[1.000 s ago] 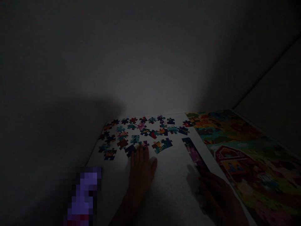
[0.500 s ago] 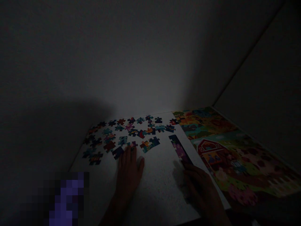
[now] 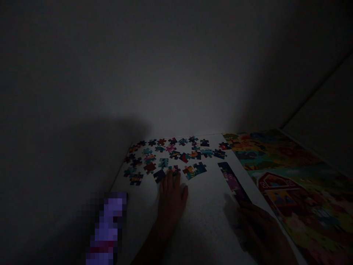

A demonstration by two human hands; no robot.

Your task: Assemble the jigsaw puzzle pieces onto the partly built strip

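My left hand (image 3: 171, 198) lies flat on the white board (image 3: 204, 213), fingers stretched out. Its fingertips touch a small puzzle piece (image 3: 175, 169) with pink and green on it. Just left of the fingers is a dark blue piece (image 3: 159, 176), and to their right lie two joined pieces (image 3: 194, 169) with a yellow striped figure. A joined puzzle strip (image 3: 231, 180), dark with a purple creature, runs along the board's right side. Over its lower end is my right hand (image 3: 261, 226), fingers bent and close together. Whatever they hold, if anything, is hidden in the dimness.
Several loose puzzle pieces (image 3: 150, 168) are spread over the board's far left and far edge. Colourful farm and animal pictures (image 3: 298, 195) lie along the right. A pale wall (image 3: 193, 73) rises behind. At lower left is a blurred-out purple patch (image 3: 106, 232).
The view has swung left, so the board, pieces and both hands appear farther right. Against the board, both hands stay nearly where they were.
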